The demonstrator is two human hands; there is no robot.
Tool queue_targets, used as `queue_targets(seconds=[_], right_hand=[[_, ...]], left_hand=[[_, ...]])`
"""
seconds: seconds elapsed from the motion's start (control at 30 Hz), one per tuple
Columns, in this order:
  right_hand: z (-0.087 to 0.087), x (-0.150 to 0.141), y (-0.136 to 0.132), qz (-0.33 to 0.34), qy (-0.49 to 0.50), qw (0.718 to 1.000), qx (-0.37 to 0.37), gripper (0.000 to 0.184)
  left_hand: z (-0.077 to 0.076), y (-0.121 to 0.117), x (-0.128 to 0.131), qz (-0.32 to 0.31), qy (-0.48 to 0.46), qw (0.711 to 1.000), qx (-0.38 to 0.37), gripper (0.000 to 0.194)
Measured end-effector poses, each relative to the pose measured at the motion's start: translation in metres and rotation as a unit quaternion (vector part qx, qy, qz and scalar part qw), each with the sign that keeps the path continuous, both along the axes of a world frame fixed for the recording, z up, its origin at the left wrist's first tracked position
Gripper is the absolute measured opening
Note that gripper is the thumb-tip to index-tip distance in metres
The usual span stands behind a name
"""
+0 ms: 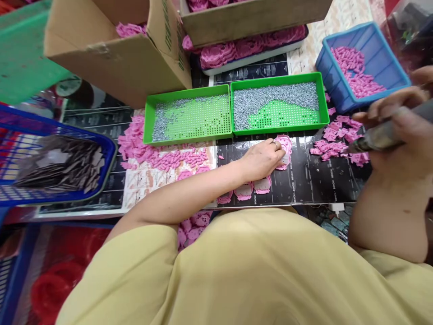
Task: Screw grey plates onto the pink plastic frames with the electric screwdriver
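Observation:
My left hand (265, 159) reaches across the black bench surface, its fingers closed together on a flat pink plastic plate (286, 149). Parts of that plate are hidden under the fingers. Below the wrist, a few similar pink plates with greyish middles (244, 191) lie in a row along the bench's near edge. Up at the right, my right hand (409, 122) is wrapped round a grey electric screwdriver (382, 135), whose dark tip points left over a loose heap of small pink pieces (334, 135).
Two green trays of small silvery screws (275, 97) stand behind my left hand. More pink pieces (135, 142) are heaped left of them. A cardboard box (118, 67) and a blue bin (329, 83) stand farther back. At the left is a blue basket (111, 158) holding dark flat pieces.

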State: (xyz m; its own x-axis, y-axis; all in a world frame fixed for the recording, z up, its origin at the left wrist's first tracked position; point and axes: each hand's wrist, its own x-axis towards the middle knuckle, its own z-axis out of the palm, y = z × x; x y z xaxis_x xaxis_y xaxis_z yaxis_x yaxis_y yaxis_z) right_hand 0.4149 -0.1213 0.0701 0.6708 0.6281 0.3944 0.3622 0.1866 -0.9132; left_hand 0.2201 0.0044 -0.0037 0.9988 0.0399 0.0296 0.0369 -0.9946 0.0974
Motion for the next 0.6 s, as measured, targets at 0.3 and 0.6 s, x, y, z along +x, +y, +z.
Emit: queue_targets(seconds=[0.3,0.6], right_hand=[[-0.003,-0.005,0.029,-0.03,0.01,0.995,0.099,0.038],[-0.036,0.019,0.099,-0.109,-0.052,0.958,0.258,0.057]], left_hand=[[-0.005,0.004,0.007,-0.026,-0.037,0.999,0.012,0.012],[-0.001,0.003,0.02,-0.031,-0.019,0.999,-0.009,0.015]])
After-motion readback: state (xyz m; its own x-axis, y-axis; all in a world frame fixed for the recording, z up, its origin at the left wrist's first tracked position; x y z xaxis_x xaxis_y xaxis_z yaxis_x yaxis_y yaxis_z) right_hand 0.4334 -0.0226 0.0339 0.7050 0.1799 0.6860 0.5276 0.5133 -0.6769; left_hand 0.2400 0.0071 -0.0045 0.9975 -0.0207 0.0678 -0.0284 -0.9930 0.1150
